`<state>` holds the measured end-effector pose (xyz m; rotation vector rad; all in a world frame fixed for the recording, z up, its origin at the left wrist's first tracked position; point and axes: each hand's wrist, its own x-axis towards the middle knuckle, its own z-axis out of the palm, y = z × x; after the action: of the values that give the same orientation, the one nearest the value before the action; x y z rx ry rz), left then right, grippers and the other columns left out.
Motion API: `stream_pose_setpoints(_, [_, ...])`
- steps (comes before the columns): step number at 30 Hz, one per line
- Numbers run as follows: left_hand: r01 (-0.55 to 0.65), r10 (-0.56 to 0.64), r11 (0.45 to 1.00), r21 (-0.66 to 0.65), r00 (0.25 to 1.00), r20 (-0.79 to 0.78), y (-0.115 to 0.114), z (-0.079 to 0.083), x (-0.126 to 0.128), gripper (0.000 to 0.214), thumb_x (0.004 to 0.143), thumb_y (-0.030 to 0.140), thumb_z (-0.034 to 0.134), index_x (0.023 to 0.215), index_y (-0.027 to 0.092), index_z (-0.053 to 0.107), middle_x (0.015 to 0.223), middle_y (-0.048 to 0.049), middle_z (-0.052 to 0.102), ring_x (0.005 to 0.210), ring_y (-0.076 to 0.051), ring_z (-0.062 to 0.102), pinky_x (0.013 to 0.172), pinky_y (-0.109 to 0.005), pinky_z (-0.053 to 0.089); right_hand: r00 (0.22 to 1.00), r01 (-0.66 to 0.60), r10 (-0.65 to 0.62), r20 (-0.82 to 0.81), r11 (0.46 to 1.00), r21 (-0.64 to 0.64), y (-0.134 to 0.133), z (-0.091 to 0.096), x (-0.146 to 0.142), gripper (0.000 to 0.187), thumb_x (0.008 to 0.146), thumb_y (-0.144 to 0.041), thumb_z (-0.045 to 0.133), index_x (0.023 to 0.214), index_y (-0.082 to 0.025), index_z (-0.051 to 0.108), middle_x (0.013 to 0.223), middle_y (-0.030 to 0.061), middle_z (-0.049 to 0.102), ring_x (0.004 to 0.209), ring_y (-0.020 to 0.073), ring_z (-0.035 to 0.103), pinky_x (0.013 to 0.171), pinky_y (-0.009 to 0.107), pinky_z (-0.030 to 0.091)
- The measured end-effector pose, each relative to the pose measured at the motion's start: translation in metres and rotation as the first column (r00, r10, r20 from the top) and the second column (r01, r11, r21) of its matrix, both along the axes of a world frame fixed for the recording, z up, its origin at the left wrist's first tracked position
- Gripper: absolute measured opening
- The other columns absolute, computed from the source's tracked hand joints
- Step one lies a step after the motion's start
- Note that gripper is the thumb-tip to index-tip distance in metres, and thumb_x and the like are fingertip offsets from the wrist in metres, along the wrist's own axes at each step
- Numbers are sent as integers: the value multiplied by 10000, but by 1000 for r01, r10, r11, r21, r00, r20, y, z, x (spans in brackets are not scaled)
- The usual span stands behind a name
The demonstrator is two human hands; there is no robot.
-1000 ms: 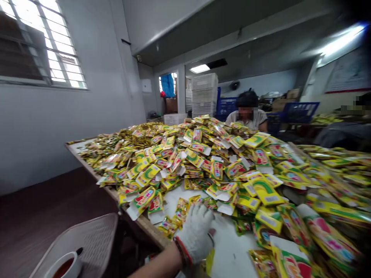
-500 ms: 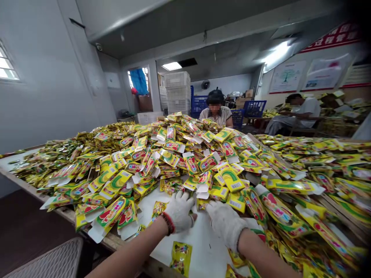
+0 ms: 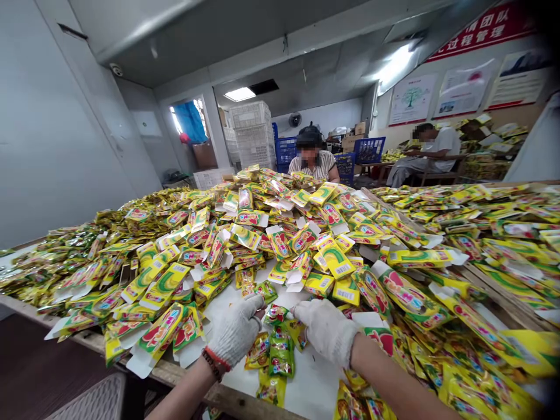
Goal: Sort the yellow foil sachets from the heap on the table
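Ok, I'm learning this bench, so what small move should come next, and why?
Perhaps draw the left hand and right hand inward around the sachets: they lie overlapping on the table in the gap between the hands, seemingly within easy reach of both.

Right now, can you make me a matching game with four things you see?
Things:
1. left hand
2. green packet
3. cloth
4. banner

Matches:
A. red, high at the right
B. has a bracelet at the wrist
C. blue, hanging at the back
D. between left hand and right hand

Pairs: 1-B; 2-D; 3-C; 4-A
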<state>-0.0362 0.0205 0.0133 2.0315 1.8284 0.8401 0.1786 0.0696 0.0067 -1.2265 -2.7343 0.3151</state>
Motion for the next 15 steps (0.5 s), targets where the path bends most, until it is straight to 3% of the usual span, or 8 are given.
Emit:
stream_pose_setpoints(3, [1,-13,998,-66,983,-184,4,6,2,239,854,143,464,941,224,672,961,-33,708,913,-177,640,793,-262,457,998,11,-12,56,1000,29,-5,5,-4,427,672,-221,721,1093,-160,682,1051,151,699,969,345,626,818,418,451])
stream_pose_setpoints(5, [-49,2,990,-132,943,-333,-1,10,2,224,825,145,484,907,229,674,902,-37,704,863,-194,641,740,-273,443,997,31,-32,64,999,18,-8,9,0,352,690,-260,719,1019,-135,702,1018,170,695,965,354,620,822,434,452])
stream_pose_setpoints(10, [18,-169,958,-285,841,-514,-19,14,6,201,716,191,594,894,238,674,949,-71,686,830,-244,640,676,-300,417,997,59,-62,-56,997,-50,-9,19,15,162,800,-287,646,874,-150,694,959,115,693,897,248,613,821,339,437])
stream_pose_setpoints(12, [14,-186,950,-310,826,-533,-22,14,6,203,725,187,577,901,236,667,969,-73,677,832,-241,634,671,-299,417,975,89,-102,-196,993,-76,-10,21,18,131,811,-287,634,752,-170,639,875,58,664,818,191,580,767,288,422])
stream_pose_setpoints(15, [-20,-66,978,-209,915,-398,-20,16,0,95,755,191,566,799,216,646,902,-51,668,831,-211,617,700,-279,430,864,126,-218,-454,966,-224,-11,22,20,291,732,-257,674,567,-191,443,654,-24,513,660,136,467,628,248,365])
